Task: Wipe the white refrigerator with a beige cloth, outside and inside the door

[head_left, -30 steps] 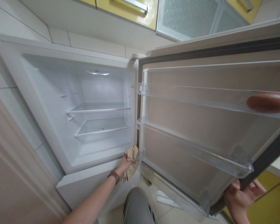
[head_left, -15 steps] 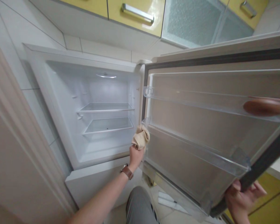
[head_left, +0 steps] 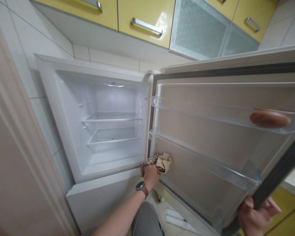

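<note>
A white fridge (head_left: 71, 131) stands open in front of me, its two glass shelves (head_left: 113, 117) bare. My left hand (head_left: 151, 173), a watch on its wrist, is closed on a beige cloth (head_left: 162, 161) and presses it against the lower inner face of the fridge door (head_left: 211, 154), near the hinge. My right hand (head_left: 254, 214) grips the dark outer edge of that door at the bottom right, fingers wrapped round it. A brown oval object (head_left: 269, 119) lies in the upper clear door bin (head_left: 223, 113).
Yellow wall cabinets (head_left: 145, 16) with metal handles and a frosted glass door (head_left: 199, 29) hang above the fridge. White tiles cover the wall to the left. A pale door frame (head_left: 14, 147) runs down the left side. My grey trouser leg (head_left: 147, 223) shows below.
My left hand has carried the cloth from the fridge's lower right corner up to the door hinge edge, then down and right onto the door's inner face. The right hand stays on the door edge.
</note>
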The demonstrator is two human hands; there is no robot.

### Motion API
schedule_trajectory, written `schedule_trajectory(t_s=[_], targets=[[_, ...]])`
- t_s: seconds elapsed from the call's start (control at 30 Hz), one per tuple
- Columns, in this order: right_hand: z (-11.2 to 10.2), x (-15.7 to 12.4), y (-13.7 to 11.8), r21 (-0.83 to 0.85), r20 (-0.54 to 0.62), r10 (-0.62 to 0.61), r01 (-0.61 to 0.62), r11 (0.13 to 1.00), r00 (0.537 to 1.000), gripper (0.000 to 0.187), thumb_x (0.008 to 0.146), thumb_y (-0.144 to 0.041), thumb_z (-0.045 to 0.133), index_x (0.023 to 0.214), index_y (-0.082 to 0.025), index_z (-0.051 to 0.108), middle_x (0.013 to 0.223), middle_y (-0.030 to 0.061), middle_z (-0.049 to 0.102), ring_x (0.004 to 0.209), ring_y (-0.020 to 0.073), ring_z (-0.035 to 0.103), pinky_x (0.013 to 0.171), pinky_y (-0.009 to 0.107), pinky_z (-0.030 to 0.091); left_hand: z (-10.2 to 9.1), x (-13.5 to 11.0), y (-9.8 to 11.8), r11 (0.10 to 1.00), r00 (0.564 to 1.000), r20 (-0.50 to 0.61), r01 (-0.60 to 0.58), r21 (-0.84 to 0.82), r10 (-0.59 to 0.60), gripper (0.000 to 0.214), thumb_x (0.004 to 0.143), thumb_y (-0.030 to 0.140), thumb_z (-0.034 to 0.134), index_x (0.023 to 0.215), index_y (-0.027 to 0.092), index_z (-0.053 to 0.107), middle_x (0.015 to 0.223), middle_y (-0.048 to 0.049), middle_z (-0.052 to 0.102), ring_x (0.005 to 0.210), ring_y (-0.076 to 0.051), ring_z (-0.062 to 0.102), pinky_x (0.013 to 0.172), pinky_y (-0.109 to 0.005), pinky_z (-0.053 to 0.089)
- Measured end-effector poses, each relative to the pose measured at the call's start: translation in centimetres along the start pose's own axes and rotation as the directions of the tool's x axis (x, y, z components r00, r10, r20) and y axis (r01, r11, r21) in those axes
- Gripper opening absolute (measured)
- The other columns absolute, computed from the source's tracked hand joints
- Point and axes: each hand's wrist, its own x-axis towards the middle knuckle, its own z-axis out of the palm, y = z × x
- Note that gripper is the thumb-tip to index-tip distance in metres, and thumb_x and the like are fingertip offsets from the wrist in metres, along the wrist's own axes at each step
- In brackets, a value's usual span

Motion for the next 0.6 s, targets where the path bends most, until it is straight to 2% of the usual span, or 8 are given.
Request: schedule_trajectory(t_s=[0.2, 0.4, 0.6], targets=[[-0.2, 0.0, -1.4, -0.011, -0.029, 0.046, -0.046, 0.999, 0.999, 0.034, 0.074, -0.060, 0.056, 0.076, -0.027, 0.050, 0.087, 0.0117, 0.051, 0.117, 0.0452, 0.054, 0.094, 0.060, 0.041, 0.5, -0.4, -0.3, 0.999, 0.999, 0.032, -0.001, 0.049, -0.001, 0.034, 0.086, 0.012, 0.061, 0.111, 0.018, 0.082, 0.110, -0.0165, 0.080, 0.109, -0.029, 0.075, 0.097, -0.036, 0.053], [-0.3, -0.1, -1.1, -0.002, -0.050, 0.044, -0.044, 0.999, 0.998, 0.033, 0.073, -0.058, 0.058, 0.075, -0.026, 0.051, 0.087, 0.0096, 0.046, 0.117, 0.0437, 0.055, 0.094, 0.057, 0.040, 0.6, -0.3, -0.5, 0.998, 0.999, 0.036, -0.021, 0.053, 0.019, 0.032, 0.089, 0.015, 0.060, 0.113, 0.020, 0.081, 0.112, -0.0153, 0.080, 0.110, -0.028, 0.075, 0.095, -0.035, 0.052], [-0.4, -0.1, -1.1, 0.006, -0.047, 0.023, -0.022, 1.000, 0.999, 0.036, 0.075, -0.062, 0.058, 0.077, -0.027, 0.051, 0.087, 0.0107, 0.048, 0.119, 0.0460, 0.054, 0.096, 0.061, 0.041, 0.3, -0.3, -0.4, 0.998, 0.999, 0.035, -0.025, 0.049, 0.024, 0.031, 0.093, 0.019, 0.059, 0.116, 0.020, 0.080, 0.113, -0.0163, 0.079, 0.111, -0.029, 0.074, 0.096, -0.035, 0.052]])
